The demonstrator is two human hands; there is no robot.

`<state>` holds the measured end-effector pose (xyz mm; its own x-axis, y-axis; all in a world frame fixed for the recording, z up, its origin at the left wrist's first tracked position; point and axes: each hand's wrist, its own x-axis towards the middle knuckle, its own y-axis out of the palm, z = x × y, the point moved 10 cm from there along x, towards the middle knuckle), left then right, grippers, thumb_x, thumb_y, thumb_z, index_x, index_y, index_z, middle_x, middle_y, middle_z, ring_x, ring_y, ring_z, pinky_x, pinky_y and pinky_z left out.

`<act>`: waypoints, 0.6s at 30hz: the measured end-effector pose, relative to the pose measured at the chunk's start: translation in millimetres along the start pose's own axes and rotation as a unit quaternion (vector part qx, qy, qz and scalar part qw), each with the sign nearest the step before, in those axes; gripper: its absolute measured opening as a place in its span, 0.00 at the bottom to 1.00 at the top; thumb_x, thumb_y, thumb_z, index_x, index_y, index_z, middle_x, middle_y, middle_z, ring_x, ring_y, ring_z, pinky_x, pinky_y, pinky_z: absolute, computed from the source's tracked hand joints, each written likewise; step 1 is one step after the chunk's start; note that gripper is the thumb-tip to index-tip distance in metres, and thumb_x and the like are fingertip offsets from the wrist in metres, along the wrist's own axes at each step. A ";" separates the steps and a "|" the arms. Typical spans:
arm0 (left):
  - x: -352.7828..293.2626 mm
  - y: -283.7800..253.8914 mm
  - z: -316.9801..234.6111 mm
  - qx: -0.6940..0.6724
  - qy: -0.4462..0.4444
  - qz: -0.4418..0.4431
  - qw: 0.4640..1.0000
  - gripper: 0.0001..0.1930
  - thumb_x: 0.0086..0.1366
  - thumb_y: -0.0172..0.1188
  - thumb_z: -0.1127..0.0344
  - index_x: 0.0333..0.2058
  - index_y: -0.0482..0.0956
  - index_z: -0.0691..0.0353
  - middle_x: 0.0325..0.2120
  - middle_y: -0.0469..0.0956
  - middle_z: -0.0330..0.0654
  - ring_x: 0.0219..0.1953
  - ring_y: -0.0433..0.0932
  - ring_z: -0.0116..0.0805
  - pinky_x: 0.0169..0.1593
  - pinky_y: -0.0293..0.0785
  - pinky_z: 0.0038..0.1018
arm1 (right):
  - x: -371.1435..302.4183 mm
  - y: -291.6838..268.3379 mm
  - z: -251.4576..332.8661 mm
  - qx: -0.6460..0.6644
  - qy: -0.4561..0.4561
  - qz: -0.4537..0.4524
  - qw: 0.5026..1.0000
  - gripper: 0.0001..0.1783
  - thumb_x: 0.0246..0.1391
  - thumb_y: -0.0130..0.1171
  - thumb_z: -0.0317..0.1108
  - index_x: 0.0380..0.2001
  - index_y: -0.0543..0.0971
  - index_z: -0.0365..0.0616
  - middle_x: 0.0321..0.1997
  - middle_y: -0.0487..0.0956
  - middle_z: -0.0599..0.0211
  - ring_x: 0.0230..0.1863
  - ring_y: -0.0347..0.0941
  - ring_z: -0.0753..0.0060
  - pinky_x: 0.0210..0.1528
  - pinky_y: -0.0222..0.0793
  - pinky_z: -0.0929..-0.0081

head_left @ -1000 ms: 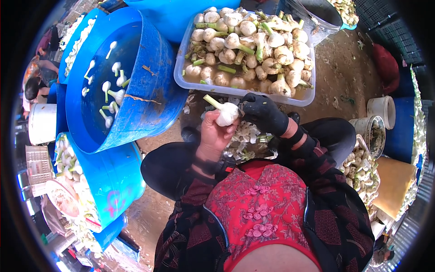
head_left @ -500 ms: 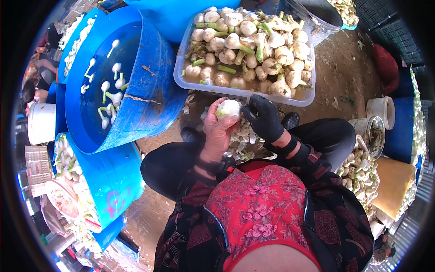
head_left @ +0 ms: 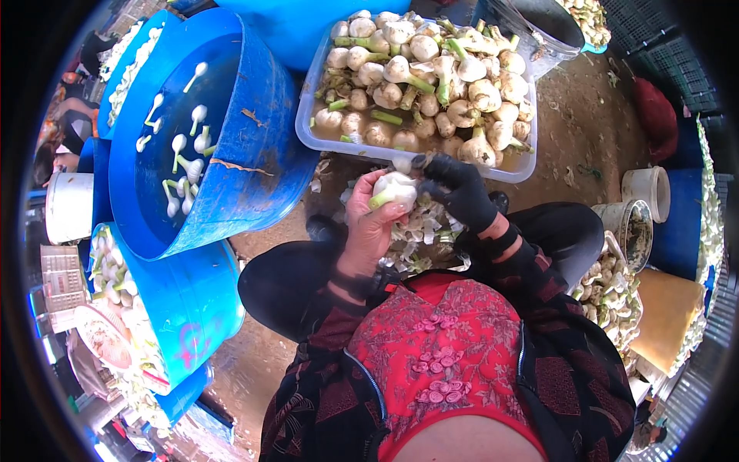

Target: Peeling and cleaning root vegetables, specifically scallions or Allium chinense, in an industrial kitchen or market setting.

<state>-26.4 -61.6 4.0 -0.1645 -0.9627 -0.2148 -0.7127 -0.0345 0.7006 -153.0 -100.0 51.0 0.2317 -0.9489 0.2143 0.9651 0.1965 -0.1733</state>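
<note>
your bare left hand (head_left: 368, 223) cups the white garlic bulb (head_left: 395, 187), fingers clamped round it; your gloved right hand (head_left: 460, 191) pinches its top.

**Plastic, rubbery glove, papery skins**

The bulb (head_left: 395, 187) looks smooth and pale, faintly glossy, with a matt green stem. The right hand (head_left: 462, 192) wears a matt black glove; the left hand (head_left: 369, 223) is bare. At 12 o'clock, the tray (head_left: 308, 123) is translucent, cloudy plastic. At 9 o'clock, the tub (head_left: 262, 146) is scuffed blue plastic holding glossy water. Peelings (head_left: 419, 239) look thin and papery. The ground (head_left: 585, 131) is rough, matt dirt.
</note>
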 end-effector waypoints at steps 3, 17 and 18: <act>-0.3 -5.4 4.4 -0.002 0.004 -0.020 1.000 0.29 0.44 0.62 0.75 0.47 0.63 0.64 0.36 0.72 0.44 0.31 0.76 0.33 0.26 0.75 0.23 | -5.4 10.0 21.3 -0.132 -0.061 0.033 0.989 0.13 0.39 0.61 0.26 0.33 0.75 0.40 0.25 0.74 0.59 0.26 0.72 0.61 0.28 0.65 0.71; -0.3 7.3 12.5 -0.006 -0.050 0.048 0.998 0.28 0.44 0.63 0.71 0.46 0.62 0.62 0.37 0.72 0.42 0.34 0.75 0.31 0.30 0.74 0.22 | -1.3 -0.9 -48.0 0.268 0.234 -0.058 0.933 0.06 0.51 0.52 0.29 0.30 0.71 0.38 0.21 0.69 0.76 0.20 0.64 0.84 0.23 0.63 0.81; 2.6 0.3 15.0 -0.035 -0.049 0.030 0.998 0.26 0.48 0.61 0.68 0.46 0.63 0.61 0.38 0.72 0.42 0.33 0.75 0.31 0.28 0.73 0.22 | 0.3 -1.3 -38.6 0.251 0.200 -0.068 0.945 0.06 0.51 0.52 0.29 0.31 0.71 0.38 0.24 0.71 0.77 0.23 0.66 0.82 0.25 0.64 0.83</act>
<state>-37.3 -60.1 -6.5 -0.2729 -0.9331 -0.2343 -0.6512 -0.0002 0.7589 -158.9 -110.1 14.2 0.1332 -0.9716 -0.1958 0.9420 0.0626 0.3297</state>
